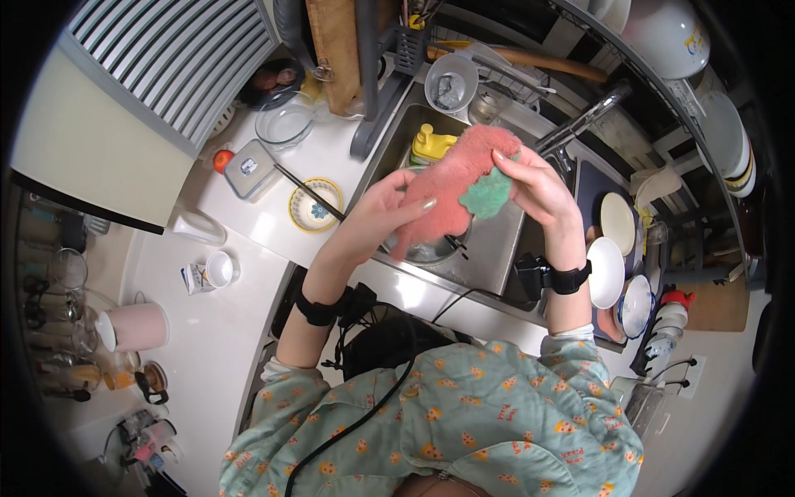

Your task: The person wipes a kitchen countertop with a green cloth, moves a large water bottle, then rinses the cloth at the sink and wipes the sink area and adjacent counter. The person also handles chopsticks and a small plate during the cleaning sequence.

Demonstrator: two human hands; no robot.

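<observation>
A fuzzy pink cloth with a green patch (450, 180) is stretched between my two hands above the sink. My left hand (379, 214) grips its left side, thumb on top. My right hand (534, 183) pinches the upper right part near the green patch. Beneath the cloth, a round vessel (428, 253) stands in the steel sink (497, 248), largely hidden; dark tips stick out over its edge. A yellow bottle (433, 144) is in the sink behind the cloth.
Left of the sink are a patterned bowl (315, 205) with chopsticks across it, a lidded container (250, 170) and a glass bowl (284, 124). The faucet (584, 118) reaches in from the upper right. Plates and bowls (605, 272) stand on the right.
</observation>
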